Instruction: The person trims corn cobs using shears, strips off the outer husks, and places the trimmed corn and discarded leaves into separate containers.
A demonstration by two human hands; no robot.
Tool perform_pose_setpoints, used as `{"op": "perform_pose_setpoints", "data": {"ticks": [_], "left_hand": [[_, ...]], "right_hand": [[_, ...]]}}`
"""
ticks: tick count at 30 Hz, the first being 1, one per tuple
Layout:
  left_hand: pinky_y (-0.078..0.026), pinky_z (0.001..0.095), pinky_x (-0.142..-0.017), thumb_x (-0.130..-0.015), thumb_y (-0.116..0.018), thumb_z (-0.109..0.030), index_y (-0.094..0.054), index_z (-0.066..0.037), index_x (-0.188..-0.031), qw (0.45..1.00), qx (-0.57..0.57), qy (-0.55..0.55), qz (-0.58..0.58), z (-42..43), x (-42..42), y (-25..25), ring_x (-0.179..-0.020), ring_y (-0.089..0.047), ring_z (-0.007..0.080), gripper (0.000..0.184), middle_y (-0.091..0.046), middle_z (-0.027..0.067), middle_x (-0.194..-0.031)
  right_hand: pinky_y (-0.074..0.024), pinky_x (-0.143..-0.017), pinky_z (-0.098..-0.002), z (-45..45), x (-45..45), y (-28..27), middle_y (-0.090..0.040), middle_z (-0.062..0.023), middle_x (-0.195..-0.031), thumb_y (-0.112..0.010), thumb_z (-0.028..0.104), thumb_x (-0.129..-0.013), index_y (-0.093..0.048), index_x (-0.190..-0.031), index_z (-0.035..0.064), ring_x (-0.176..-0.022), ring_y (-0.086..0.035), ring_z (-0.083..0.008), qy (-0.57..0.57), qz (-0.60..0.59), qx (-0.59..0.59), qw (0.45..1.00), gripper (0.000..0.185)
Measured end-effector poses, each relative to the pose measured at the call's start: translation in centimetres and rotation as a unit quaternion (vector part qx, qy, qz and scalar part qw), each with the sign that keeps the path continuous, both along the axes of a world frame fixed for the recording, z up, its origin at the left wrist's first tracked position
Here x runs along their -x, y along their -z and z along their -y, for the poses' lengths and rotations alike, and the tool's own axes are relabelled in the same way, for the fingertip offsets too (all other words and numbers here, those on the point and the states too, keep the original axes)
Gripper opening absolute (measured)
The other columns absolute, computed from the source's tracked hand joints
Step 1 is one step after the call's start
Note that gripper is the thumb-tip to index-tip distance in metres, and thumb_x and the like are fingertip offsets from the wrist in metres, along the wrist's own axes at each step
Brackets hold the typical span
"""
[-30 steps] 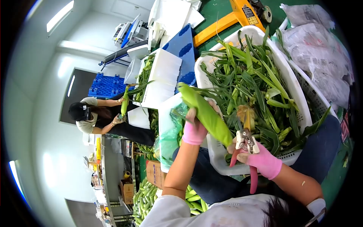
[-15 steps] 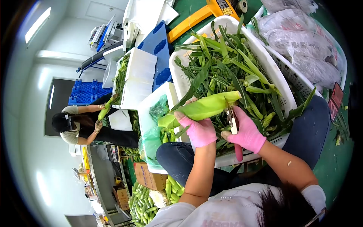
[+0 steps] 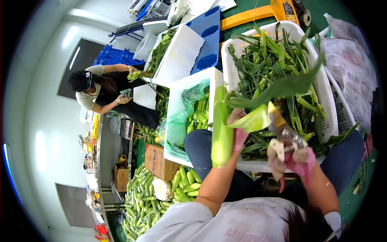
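My left hand, in a pink glove, is closed around a green ear of corn in its husk, which stands near upright in view. From the ear a pale husk piece and a long dark green leaf stick out to the right. My right hand, also pink-gloved and blurred by motion, grips pruning shears with pale handles. The shears' blades are by the end of the husk piece; whether they touch it I cannot tell. Below them is a white crate heaped with leaves and husks.
A white foam box lined with green plastic holds corn ears. At lower left lie a corn pile and a cardboard box. A co-worker handles corn beyond. Plastic bags and a yellow pallet jack are at the upper right.
The corn ear has swung from nearly level to upright, its leaf now trailing right. The shears have moved right of the ear and point up. The view has shifted, and the co-worker's hands have moved apart.
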State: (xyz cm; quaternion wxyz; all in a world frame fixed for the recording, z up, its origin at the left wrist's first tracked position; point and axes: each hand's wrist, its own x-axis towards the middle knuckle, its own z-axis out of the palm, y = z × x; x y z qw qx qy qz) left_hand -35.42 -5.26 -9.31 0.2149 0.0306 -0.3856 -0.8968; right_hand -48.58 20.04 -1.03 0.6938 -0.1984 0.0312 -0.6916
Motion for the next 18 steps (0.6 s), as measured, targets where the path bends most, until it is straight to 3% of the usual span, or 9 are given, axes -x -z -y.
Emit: {"op": "perform_pose_setpoints", "data": {"ticks": [2, 3, 5, 7, 8, 9, 11, 14, 18], "left_hand": [[-0.047, 0.0417, -0.092, -0.098, -0.051, -0.058, -0.061, -0.01, -0.129, 0.998, -0.048, 0.005, 0.037, -2.6, -0.3, -3.4, -0.109, -0.058, 0.0203, 0.058, -0.065, 0.0098, -0.117], [-0.046, 0.0439, -0.098, -0.096, -0.05, -0.064, -0.06, -0.014, -0.133, 0.969, -0.231, 0.078, 0.037, -5.2, 0.2, -8.6, -0.116, -0.056, 0.0209, 0.063, -0.063, 0.0105, -0.125], [-0.052, 0.0412, -0.079, -0.093, -0.043, -0.076, -0.052, -0.031, -0.145, 0.901, -0.381, 0.171, 0.115, -4.8, -1.0, -7.7, -0.099, -0.063, 0.0261, 0.069, -0.057, 0.0093, -0.141], [-0.052, 0.041, -0.072, -0.094, -0.043, -0.074, -0.049, -0.031, -0.147, 0.926, -0.314, 0.129, 0.163, -5.0, -2.1, -6.7, -0.087, -0.061, 0.0251, 0.069, -0.062, 0.009, -0.122], [-0.051, 0.0412, -0.07, -0.095, -0.041, -0.073, -0.047, -0.03, -0.149, 0.938, -0.259, 0.075, 0.219, -5.6, -2.4, -7.4, -0.082, -0.059, 0.0241, 0.07, -0.064, 0.0083, -0.108], [-0.052, 0.0418, -0.071, -0.095, -0.041, -0.075, -0.051, -0.021, -0.143, 0.944, -0.233, 0.071, 0.221, -5.3, -2.7, -7.5, -0.082, -0.06, 0.024, 0.072, -0.061, 0.0069, -0.093], [-0.051, 0.0406, -0.068, -0.092, -0.044, -0.075, -0.059, -0.013, -0.117, 0.953, -0.126, 0.012, 0.275, -5.1, -2.9, -8.5, -0.077, -0.058, 0.0247, 0.069, -0.061, 0.0077, -0.091], [-0.053, 0.0439, -0.065, -0.086, -0.05, -0.079, -0.061, -0.009, -0.111, 0.951, -0.043, -0.018, 0.306, -4.1, -4.7, -10.2, -0.07, -0.062, 0.0289, 0.075, -0.063, 0.0123, -0.087], [-0.057, 0.0429, -0.059, -0.079, -0.062, -0.078, -0.061, -0.005, -0.107, 0.967, -0.031, 0.054, 0.248, -0.4, -11.3, -12.7, -0.064, -0.065, 0.0306, 0.078, -0.064, 0.0158, -0.081]], "right_hand": [[-0.0595, -0.067, -0.0595, 1.0, 1.2, -0.5, -0.059, -0.016, -0.096, -0.076, 0.037, -0.078, -0.055, -0.119, 0.0008, -0.083, -0.067, -0.0421, 0.103, -0.063, 0.002, 0.993, 0.058], [-0.0583, -0.07, -0.0631, 1.2, 1.2, -1.8, -0.06, -0.0167, -0.101, -0.074, 0.04, -0.08, -0.053, -0.123, 0.0017, -0.089, -0.066, -0.0431, 0.182, -0.088, -0.005, 0.979, 0.061], [-0.0565, -0.081, -0.0611, 2.4, 2.9, 0.3, -0.06, -0.0096, -0.109, -0.064, 0.039, -0.094, -0.052, -0.128, 0.007, -0.107, -0.062, -0.0356, 0.263, -0.046, -0.084, 0.96, 0.049], [-0.0461, -0.102, -0.0447, 2.4, 3.7, 1.5, -0.062, -0.0155, -0.114, -0.06, 0.033, -0.095, -0.049, -0.128, 0.0019, -0.103, -0.064, -0.0308, 0.388, 0.101, -0.208, 0.892, 0.048], [-0.0494, -0.094, -0.0431, 2.3, 4.0, 2.2, -0.063, -0.014, -0.107, -0.058, 0.028, -0.094, -0.054, -0.118, 0.0033, -0.1, -0.064, -0.0293, 0.421, 0.14, -0.327, 0.835, 0.034], [-0.0522, -0.088, -0.0431, 0.7, 5.0, 9.1, -0.063, -0.0121, -0.097, -0.055, 0.021, -0.092, -0.057, -0.11, 0.0037, -0.094, -0.064, -0.0286, 0.308, 0.103, -0.192, 0.926, 0.024], [-0.0537, -0.084, -0.0436, 0.8, 2.2, 8.5, -0.063, -0.0102, -0.094, -0.054, 0.015, -0.09, -0.057, -0.108, 0.0042, -0.091, -0.065, -0.0278, 0.246, 0.089, -0.299, 0.918, 0.021], [-0.0549, -0.084, -0.0427, 2.2, -1.1, 3.6, -0.067, -0.0113, -0.102, -0.055, 0.007, -0.088, -0.056, -0.115, 0.0029, -0.095, -0.066, -0.0271, 0.161, 0.047, -0.409, 0.897, 0.027], [-0.0555, -0.087, -0.0436, 2.6, -1.3, 1.3, -0.067, -0.0159, -0.11, -0.061, 0.01, -0.088, -0.051, -0.128, -0.0006, -0.094, -0.066, -0.0258, 0.131, -0.115, -0.354, 0.919, 0.042]]}}
